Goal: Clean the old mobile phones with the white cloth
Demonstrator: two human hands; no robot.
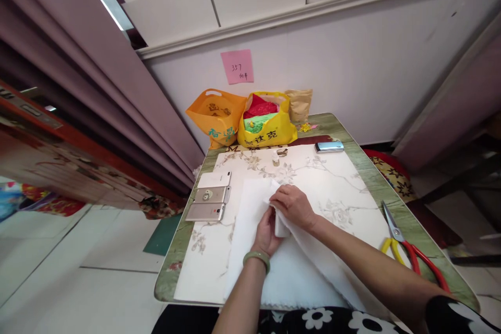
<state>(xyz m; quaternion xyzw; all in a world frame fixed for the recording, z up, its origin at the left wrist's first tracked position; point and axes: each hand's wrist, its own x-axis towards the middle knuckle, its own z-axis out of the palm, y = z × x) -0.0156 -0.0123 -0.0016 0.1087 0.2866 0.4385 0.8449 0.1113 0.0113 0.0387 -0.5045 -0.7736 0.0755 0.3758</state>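
A white cloth [250, 250] lies spread over the near middle of the table, one side lifted and folded over. My left hand [266, 234], with a green bangle at the wrist, is closed around a small white object [281, 226] on the cloth. My right hand [294, 206] pinches the raised edge of the cloth just above that object. The fingertips of both hands are close together, and the cloth partly hides the white object.
Three phones [207, 194] lie at the left. Scissors [397, 235] rest at the right edge. Toward the back are a blue case [329, 147], a small bottle [275, 159], an orange bag [217, 117], a yellow bag [270, 133] and a brown pouch [299, 104].
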